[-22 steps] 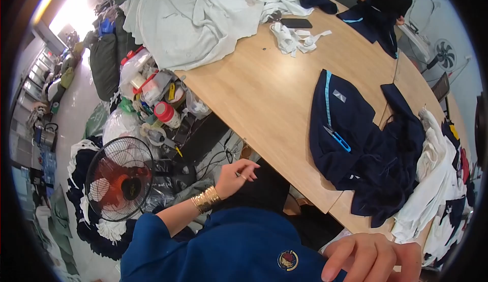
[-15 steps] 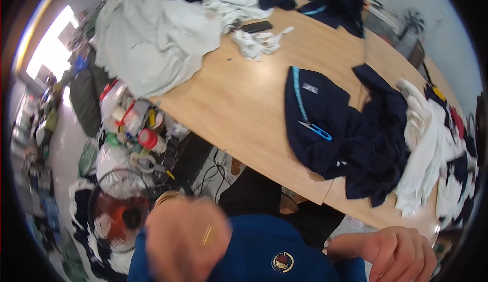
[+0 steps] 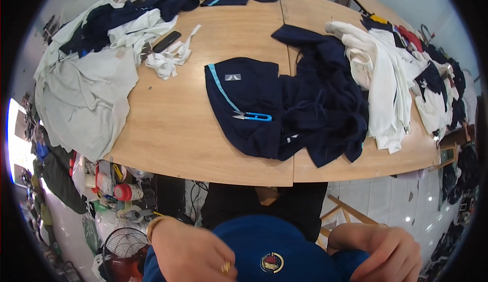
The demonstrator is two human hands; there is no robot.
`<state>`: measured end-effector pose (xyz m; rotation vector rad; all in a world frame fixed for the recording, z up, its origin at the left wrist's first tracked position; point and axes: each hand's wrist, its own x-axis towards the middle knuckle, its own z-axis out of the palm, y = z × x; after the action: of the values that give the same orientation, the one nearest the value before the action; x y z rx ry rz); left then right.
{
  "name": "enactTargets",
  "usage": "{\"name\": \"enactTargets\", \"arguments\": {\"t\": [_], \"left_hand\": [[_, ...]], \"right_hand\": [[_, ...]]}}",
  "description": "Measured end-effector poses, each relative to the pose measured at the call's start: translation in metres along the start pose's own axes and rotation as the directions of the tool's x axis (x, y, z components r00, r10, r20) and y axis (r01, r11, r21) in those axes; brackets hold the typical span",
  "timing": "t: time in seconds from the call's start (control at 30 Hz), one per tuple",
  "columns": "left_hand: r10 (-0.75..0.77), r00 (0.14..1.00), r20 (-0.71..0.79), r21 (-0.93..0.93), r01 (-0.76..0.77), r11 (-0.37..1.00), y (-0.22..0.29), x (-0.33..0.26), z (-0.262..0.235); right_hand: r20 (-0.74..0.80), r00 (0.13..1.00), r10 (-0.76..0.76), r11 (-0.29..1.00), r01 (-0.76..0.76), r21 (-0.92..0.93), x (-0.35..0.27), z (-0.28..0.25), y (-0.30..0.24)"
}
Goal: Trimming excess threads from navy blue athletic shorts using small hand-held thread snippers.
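My left hand [image 3: 195, 249], with a bracelet and a gold ring, is low in front of my blue shirt [image 3: 254, 236]. Its fingers bend down toward the lower edge and their tips are out of sight. My right hand [image 3: 389, 249] hangs at the lower right, its fingers curled; whatever they may hold is hidden. Beyond both hands, a navy garment [image 3: 325, 104] with a light blue stripe and a small silvery patch lies on the wooden table [image 3: 168, 129]. Blue-handled thread snips [image 3: 256, 116] rest on it. Neither hand touches the garment.
A white garment [image 3: 381, 88] lies right of the navy one. Pale grey cloth [image 3: 86, 94] drapes over the table's left end, near white strips [image 3: 168, 63] and a dark phone [image 3: 166, 42]. Below are a floor fan [image 3: 124, 246], a red-lidded jar [image 3: 124, 192] and a wooden stool [image 3: 338, 211].
My view has turned to the right, so the table now sits squarer before me. My left hand has shifted lower and shows less blur. The snips stay on the navy garment.
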<state>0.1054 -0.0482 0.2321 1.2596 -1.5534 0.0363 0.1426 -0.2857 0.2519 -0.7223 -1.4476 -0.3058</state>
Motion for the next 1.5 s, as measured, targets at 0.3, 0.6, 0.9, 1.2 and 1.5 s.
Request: {"name": "enactTargets", "arguments": {"t": [0.3, 0.6, 0.9, 1.2, 1.5], "left_hand": [[-0.166, 0.957, -0.239, -0.006, 0.169, 0.986, -0.006, -0.002, -0.031], [-0.339, 0.909, -0.241, -0.813, 0.003, 0.583, -0.051, 0.006, 0.075], [-0.316, 0.57, -0.758, -0.558, -0.316, 0.767, -0.038, 0.014, 0.09], [-0.153, 0.835, -0.529, -0.61, -0.249, 0.752, -0.036, 0.013, 0.02], [-0.905, 0.381, -0.188, -0.979, -0.004, 0.202, -0.117, -0.071, 0.064]], "right_hand": [[-0.051, 0.994, -0.1, 0.858, 0.06, -0.51, 0.005, -0.036, -0.023], [-0.414, 0.587, 0.695, 0.279, -0.752, -0.598, -0.12, -0.051, 0.159], [-0.174, 0.526, 0.832, -0.096, -0.172, -0.98, -0.193, -0.051, 0.239], [-0.341, 0.583, 0.737, 0.034, -0.536, -0.844, -0.141, -0.073, 0.169], [-0.736, 0.071, 0.673, 0.399, -0.873, 0.281, -0.16, -0.091, 0.05]]}}
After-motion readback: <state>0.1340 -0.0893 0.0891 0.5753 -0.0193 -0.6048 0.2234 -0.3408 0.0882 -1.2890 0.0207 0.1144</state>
